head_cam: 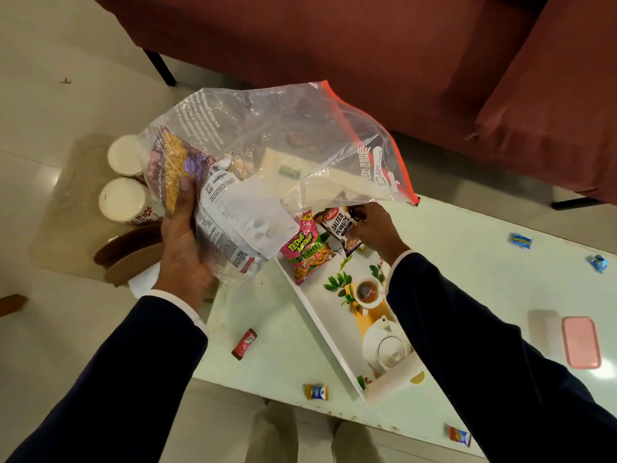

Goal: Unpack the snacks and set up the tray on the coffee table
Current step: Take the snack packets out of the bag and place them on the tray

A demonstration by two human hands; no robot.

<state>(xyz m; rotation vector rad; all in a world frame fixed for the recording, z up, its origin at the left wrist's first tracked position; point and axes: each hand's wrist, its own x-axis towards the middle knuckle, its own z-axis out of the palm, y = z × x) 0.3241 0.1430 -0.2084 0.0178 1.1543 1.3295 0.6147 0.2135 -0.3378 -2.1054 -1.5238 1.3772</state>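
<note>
My left hand (182, 248) grips a large clear zip bag (267, 135) from below, held up over the table's left end. Inside it shows a purple snack packet (173, 168) with yellow contents and a white-backed packet (233, 225). My right hand (374, 228) pinches a black salted peanuts packet (340, 225) just under the bag's mouth, over the far end of the white tray (320, 315). A pink and green Tedhe Medhe packet (305, 248) lies on the tray beside it. The tray carries a printed teapot and teacup picture.
Small wrapped candies (245, 344) lie scattered on the pale coffee table (283, 355). A pink lidded box (581, 342) sits at the right. Two white-lidded cups (122, 202) and brown plates (130, 252) rest on a glass side table. A maroon sofa (367, 45) stands behind.
</note>
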